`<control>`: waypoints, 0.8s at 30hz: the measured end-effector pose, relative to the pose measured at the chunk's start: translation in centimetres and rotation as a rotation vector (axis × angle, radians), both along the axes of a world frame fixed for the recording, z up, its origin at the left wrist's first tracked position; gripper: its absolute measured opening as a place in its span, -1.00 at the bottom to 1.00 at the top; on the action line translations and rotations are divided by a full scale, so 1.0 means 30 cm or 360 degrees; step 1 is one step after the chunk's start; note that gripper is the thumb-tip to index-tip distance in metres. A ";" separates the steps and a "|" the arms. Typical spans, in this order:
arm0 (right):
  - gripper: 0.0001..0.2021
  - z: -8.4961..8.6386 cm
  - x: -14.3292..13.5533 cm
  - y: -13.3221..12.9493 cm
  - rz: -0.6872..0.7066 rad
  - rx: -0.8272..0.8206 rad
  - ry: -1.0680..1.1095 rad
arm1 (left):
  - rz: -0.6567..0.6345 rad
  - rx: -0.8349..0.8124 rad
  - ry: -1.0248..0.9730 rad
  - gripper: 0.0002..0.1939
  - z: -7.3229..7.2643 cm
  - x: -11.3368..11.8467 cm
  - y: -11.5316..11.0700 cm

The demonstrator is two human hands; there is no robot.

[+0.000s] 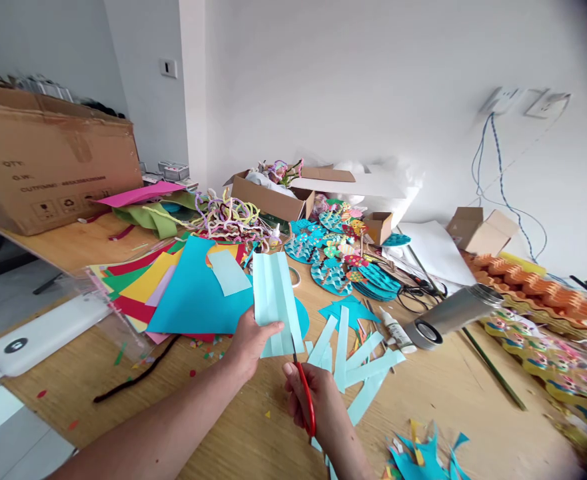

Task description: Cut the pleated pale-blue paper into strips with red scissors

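A light blue paper with lengthwise creases (274, 300) is held up in my left hand (253, 340), thumb on its front and fingers behind it. My right hand (310, 400) grips red-handled scissors (307, 400), whose blades meet the paper's lower edge near its right side. Several cut light blue strips (343, 347) lie crossed on the table just right of the paper. Behind my left hand sit a large blue sheet (188, 293) and a small pale blue piece (230, 272).
The wooden table (213, 413) also bears a glue bottle (396, 330), a metal flask (453, 313), a white device (48, 333), pipe cleaners (228, 217), blue scraps (423, 460) and egg trays (533, 287). A cardboard box (53, 160) stands at the left.
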State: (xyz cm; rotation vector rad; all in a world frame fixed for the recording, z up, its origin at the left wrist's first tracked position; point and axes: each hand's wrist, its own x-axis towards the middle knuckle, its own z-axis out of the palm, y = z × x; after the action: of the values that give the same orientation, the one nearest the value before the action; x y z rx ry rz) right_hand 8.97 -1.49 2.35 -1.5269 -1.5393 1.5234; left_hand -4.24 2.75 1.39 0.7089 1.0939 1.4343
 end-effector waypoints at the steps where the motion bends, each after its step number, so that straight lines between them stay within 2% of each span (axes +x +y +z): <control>1: -0.51 -0.003 -0.001 0.000 -0.0010 0.0002 0.0000 | -0.0002 0.0005 0.0007 -0.64 -0.001 0.000 0.000; 24: -0.52 -0.006 -0.005 -0.003 -0.0008 0.0020 0.0037 | -0.0079 -0.0019 0.0037 -0.62 -0.005 0.004 -0.003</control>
State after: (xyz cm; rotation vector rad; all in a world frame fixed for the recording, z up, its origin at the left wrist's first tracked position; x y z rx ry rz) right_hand 8.82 -1.57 2.18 -1.4999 -1.5282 1.5206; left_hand -4.14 2.65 1.23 0.7412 1.0946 1.3796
